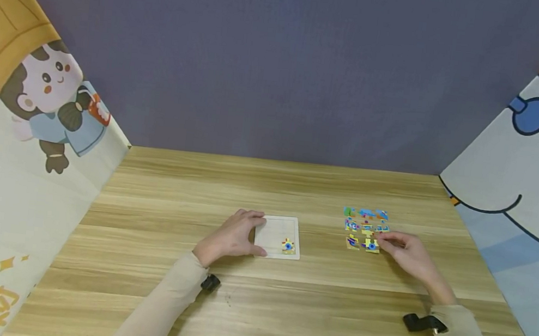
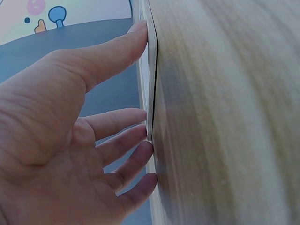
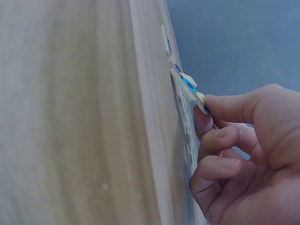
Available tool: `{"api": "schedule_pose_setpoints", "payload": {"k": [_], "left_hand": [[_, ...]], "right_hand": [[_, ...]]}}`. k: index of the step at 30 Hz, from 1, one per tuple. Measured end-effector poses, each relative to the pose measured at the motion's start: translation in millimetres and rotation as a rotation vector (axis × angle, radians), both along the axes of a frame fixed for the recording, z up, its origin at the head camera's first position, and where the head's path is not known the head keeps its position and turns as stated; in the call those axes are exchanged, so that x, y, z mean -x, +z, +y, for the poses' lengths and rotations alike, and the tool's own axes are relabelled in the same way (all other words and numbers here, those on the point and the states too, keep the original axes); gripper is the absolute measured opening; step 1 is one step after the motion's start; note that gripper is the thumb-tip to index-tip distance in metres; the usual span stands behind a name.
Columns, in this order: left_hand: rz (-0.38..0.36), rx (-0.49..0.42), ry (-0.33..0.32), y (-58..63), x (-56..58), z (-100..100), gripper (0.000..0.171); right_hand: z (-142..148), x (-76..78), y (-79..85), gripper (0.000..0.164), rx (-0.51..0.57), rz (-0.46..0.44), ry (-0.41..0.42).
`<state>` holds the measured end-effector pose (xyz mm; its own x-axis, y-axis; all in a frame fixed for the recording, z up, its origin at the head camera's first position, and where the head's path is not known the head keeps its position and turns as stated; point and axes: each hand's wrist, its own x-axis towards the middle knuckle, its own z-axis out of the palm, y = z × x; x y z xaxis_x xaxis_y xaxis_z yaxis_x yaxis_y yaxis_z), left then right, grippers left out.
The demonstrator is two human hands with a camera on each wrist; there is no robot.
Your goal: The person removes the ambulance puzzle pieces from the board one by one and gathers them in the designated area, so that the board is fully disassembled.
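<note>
In the head view a square white puzzle tray (image 1: 275,231) lies on the table, with one yellow and blue puzzle piece (image 1: 288,245) in its lower right corner. My left hand (image 1: 234,235) rests at the tray's left side, thumb at the near corner and fingers toward the far one. The left wrist view shows those fingers nearly straight along the tray edge (image 2: 152,89). Farther right, my right hand (image 1: 408,255) pinches a yellow and blue puzzle piece (image 3: 190,85) between thumb and index finger. It is tilted, close over the other pieces.
Several colourful puzzle pieces (image 1: 366,213) lie in loose rows right of the tray. The wooden table (image 1: 313,315) ends at a dark back wall (image 1: 289,71), with cartoon-printed panels on both sides. Each wrist wears a small black camera mount (image 1: 423,323).
</note>
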<state>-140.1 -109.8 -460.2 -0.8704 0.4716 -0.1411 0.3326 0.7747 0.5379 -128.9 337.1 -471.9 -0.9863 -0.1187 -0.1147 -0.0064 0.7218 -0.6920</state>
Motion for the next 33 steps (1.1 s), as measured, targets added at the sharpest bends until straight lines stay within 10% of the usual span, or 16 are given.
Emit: {"api": "schedule_pose_setpoints", "payload": {"k": [33], "left_hand": [[0.011,0.007,-0.002,-0.6,0.1,-0.5,0.086]], "right_hand": [[-12.8,1.2,0.5,0.037,-0.040,0.015,0.032]]}}
